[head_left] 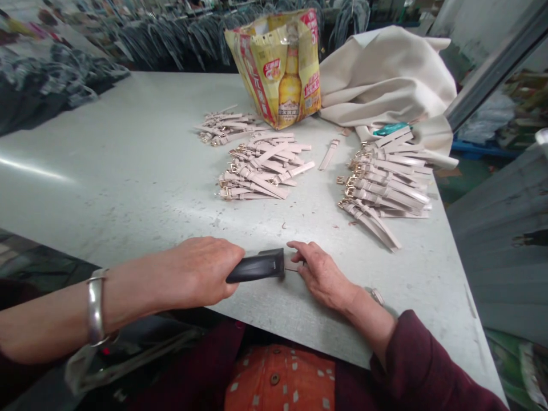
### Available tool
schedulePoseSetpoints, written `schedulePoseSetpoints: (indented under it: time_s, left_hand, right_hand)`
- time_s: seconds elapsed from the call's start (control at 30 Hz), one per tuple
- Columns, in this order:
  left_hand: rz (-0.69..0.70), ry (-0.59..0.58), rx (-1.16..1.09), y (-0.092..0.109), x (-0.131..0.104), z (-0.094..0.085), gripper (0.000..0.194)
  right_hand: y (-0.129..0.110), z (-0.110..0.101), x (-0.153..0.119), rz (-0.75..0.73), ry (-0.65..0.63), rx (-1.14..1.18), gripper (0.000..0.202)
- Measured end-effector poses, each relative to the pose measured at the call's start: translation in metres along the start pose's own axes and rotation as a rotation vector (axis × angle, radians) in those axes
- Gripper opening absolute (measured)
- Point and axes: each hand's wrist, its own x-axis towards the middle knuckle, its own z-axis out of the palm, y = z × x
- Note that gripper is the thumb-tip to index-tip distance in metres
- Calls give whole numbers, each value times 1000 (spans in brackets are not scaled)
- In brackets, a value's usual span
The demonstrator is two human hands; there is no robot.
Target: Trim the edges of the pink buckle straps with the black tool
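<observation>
My left hand (201, 273), with a silver bracelet on its wrist, is closed round a black handheld tool (259, 267) that looks like a stapler. The tool's head points right, just above the table's near edge. At that head, my right hand (319, 271) pinches a short pale strap (291, 263), whose left end is hidden by the tool. Beyond my hands lies a pile of pale straps with gold buckles (263, 168). A second pile of buckled straps (389, 177) sits to the right, and a single strap (329, 154) lies between them.
On the grey table (141, 188), a smaller strap pile (226, 127) lies farther back. Behind it stand a yellow bag with a beer bottle print (285, 74) and cream fabric (385, 74). Dark grey garments (47, 85) are heaped at the far left. A metal post (492, 65) rises at the right.
</observation>
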Motion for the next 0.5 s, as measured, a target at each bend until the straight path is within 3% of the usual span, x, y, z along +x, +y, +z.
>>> schedulePoseSetpoints:
  time_s: [0.2, 0.33, 0.5]
  left_hand:
    - [17, 29, -37, 2, 7, -22, 4]
    - [71, 53, 22, -1, 21, -17, 6]
    - [66, 49, -5, -21, 21, -2, 11]
  right_hand:
    - [-2, 0, 1, 15, 21, 22, 65]
    - [-3, 0, 3, 49, 42, 8, 68]
    - [0, -2, 4, 23, 42, -18, 65]
